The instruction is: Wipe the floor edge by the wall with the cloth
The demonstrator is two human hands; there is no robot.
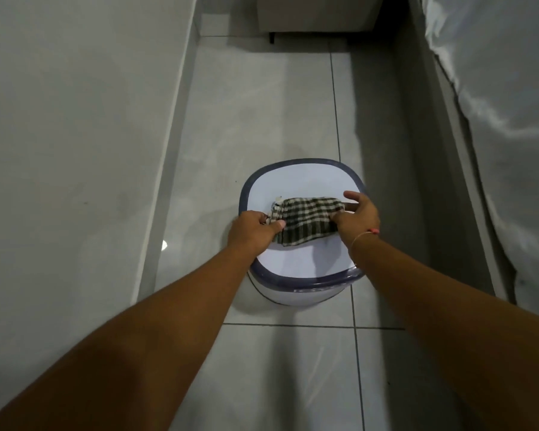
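While folding: both hands pinch the cloth [308,220] over the bin lid [302,181].
Left fingers [273,226]: clamped on its end.
Right fingers [339,219]: clamped opposite.
Tip: fold tight, then floor edge [156,213].

White bin [308,293] with blue-rimmed lid [305,181] on grey tiles, pale cabinet [318,14] beyond, white sheet [504,88] at right

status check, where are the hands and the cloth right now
Both hands, left and right, gripping checked cloth over white bucket. Floor edge by left wall not yet touched. Bucket stands beside that strip, not on it.
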